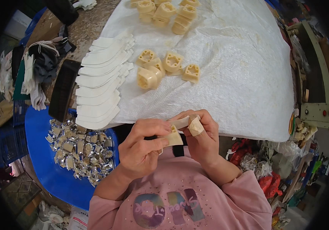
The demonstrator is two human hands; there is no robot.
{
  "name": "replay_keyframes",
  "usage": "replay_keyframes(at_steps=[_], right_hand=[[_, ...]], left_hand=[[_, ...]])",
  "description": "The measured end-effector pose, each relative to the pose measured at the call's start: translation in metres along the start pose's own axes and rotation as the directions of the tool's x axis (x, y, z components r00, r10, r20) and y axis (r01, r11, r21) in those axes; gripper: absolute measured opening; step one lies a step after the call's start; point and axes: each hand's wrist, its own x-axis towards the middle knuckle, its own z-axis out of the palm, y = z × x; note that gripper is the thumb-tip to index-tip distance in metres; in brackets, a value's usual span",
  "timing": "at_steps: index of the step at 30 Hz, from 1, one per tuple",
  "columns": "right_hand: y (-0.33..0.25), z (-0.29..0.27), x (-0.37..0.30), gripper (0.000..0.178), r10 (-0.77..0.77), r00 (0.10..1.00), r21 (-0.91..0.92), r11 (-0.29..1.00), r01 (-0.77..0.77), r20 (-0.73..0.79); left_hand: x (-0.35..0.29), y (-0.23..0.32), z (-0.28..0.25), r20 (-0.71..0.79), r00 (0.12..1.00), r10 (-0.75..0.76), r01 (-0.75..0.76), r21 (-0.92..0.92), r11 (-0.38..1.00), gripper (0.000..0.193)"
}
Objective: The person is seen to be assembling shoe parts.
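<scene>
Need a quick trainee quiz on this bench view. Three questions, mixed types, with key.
1. Multiple choice: what lies in the blue basin?
a) scissors
b) small silvery pieces
c) thread spools

2. True or false: the fanned white strips lie to the left of the nearer group of cream heel blocks.

3. Short answer: which hand grips the flared cream piece?

Key:
1. b
2. True
3. The person's left hand
</scene>
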Motion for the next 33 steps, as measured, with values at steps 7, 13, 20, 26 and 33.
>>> replay_keyframes(at_steps=[7,13,20,26,33], right_hand=[[-0.016,0.001,-0.003,0.025,0.134,0.991,-0.079,0.988,-0.133,0.003],[-0.016,0.005,0.001,0.03,0.163,0.986,-0.268,0.952,-0.148,0.033],[-0.014,-0.008,0.009,0.04,0.2,0.975,-0.381,0.912,-0.15,0.094],[-0.021,-0.028,0.033,0.043,0.371,0.885,-0.097,0.928,-0.359,0.282],[-0.031,-0.023,0.04,0.041,0.242,0.888,-0.418,0.906,-0.062,0.392]], left_hand=[[0.005,0.002,0.002,0.205,0.963,0.174,-0.251,0.451,0.856,0.022],[0.008,0.008,0.006,0.25,0.956,0.152,-0.273,0.573,0.773,0.017],[0.005,-0.004,-0.003,0.227,0.972,0.061,-0.178,0.541,0.822,0.015],[0.0,-0.004,-0.003,0.155,0.988,0.017,-0.027,0.063,0.998,0.019],[-0.002,-0.009,-0.004,0.261,0.964,0.055,-0.096,0.144,0.985,0.016]])
